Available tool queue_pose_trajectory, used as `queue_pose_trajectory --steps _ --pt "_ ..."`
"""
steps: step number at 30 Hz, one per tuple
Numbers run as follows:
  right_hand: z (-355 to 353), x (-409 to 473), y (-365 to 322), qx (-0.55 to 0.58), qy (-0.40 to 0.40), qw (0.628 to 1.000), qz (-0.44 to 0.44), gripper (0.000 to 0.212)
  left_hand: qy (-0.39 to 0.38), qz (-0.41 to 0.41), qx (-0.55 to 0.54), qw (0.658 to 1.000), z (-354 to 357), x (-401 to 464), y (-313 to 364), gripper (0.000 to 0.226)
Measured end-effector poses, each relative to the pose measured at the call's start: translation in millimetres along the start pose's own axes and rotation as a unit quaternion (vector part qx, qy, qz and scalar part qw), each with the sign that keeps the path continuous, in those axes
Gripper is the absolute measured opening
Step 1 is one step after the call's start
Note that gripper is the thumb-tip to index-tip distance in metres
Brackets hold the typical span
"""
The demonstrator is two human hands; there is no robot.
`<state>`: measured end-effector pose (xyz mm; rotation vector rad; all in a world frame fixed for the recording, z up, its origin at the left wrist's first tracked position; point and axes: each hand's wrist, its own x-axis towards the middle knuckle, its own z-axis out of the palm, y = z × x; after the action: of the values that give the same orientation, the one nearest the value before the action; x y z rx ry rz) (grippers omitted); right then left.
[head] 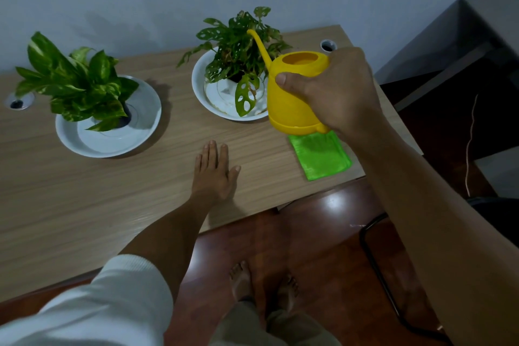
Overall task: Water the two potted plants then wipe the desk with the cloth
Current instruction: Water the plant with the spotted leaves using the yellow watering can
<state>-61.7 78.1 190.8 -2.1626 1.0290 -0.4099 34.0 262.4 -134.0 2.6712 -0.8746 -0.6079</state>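
Note:
My right hand [334, 90] grips a yellow watering can [292, 93], held upright above the desk with its thin spout rising toward the right plant [238, 45]. This plant has holed leaves and stands in a white dish [200, 87]. The left plant [75, 84], with broad green-yellow leaves, stands in another white dish [112, 137]. A bright green folded cloth [320, 156] lies on the desk just below the can, near the front right corner. My left hand [214, 170] rests flat on the wooden desk [84, 205], fingers spread, holding nothing.
Round cable holes sit at the desk's far left [18, 102] and far right [327, 45]. A wall runs behind the desk. A dark cabinet [463, 50] stands to the right. Below the desk edge are a red-brown floor, my bare feet [264, 286] and a black chair frame [376, 261].

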Motion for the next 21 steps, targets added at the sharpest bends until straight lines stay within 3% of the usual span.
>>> queue_pose_trajectory --steps 9,18,21 --pt "-8.9 8.2 6.0 0.002 0.012 1.0 0.005 0.075 -0.003 0.001 0.001 1.0 -0.5 -0.6 0.8 0.076" --pt "-8.7 13.6 -5.1 0.008 0.018 1.0 -0.011 0.059 -0.01 -0.002 -0.003 1.0 -2.0 -0.3 1.3 0.076" --pt "-6.0 13.1 -8.0 0.007 0.014 1.0 -0.018 0.065 -0.007 -0.001 -0.007 1.0 -2.0 -0.7 1.2 0.076"
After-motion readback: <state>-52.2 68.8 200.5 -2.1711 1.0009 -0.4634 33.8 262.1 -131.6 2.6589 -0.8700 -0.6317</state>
